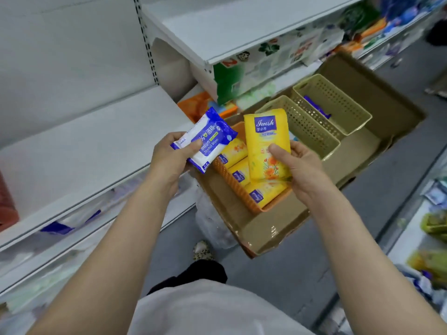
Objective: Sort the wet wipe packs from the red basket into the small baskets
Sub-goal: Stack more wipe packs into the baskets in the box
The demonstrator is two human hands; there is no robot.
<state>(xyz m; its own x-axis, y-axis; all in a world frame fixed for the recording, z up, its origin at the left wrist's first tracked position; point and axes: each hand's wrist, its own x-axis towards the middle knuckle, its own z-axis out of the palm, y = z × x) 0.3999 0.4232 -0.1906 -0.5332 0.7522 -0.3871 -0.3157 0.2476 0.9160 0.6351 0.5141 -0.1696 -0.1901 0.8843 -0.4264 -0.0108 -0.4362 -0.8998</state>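
My left hand grips a blue and white alcohol wipe pack above the left edge of the orange-red basket. In my right hand is a yellow wipe pack, held upright over that basket with my thumb on its front. Several more yellow packs lie inside the basket. Two small beige baskets stand beyond it: the nearer one shows no contents, and the farther one holds a blue pack.
All three baskets sit in a large tan tray over the aisle floor. White shelves run along the left, with packaged goods on the shelf beyond. A clear plastic bag lies under the tray. More goods fill the right shelf.
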